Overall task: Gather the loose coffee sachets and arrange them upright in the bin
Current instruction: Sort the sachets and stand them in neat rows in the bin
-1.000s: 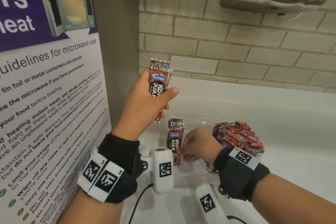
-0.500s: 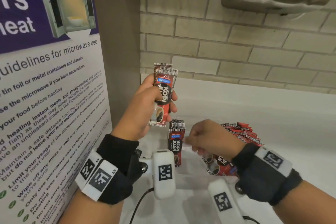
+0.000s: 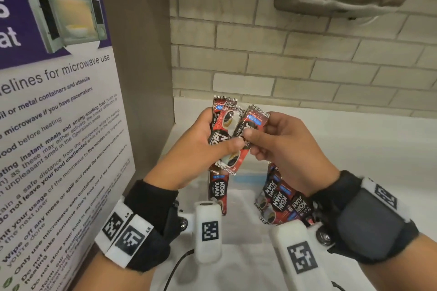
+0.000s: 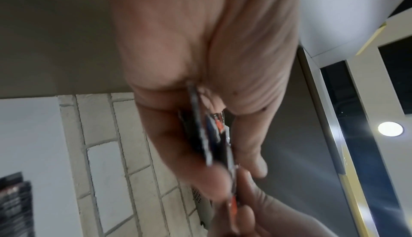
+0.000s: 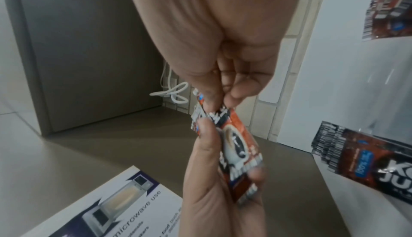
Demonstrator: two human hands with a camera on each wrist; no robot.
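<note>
We've got a small stack of sachets (image 3: 224, 134) clamped in our left hand (image 3: 201, 146), thumb across the front, fingers curled behind. Our right hand (image 3: 283, 149) pinches one more sachet (image 3: 251, 125) by its lower half and lays it slantwise against the stack, so both hands meet on the same packs. The clear bin (image 3: 246, 196) sits just below and between the wrists, w/ one sachet standing (image 3: 218, 189) under the left hand and a leaning bunch (image 3: 281, 196) under the right wrist.

Risks, as we judge: the packs are slick and crossed, not squared, so if the right lets go before the left thumb re-clamps, the new one could slide out and drop flat in the bin. Mixed orientation may also spoil the upright row.

Vs 1 s ago: the right hand was down at the bin; it's now up at the left w/ a fresh sachet, and the left holds the stack closer to centre.
</note>
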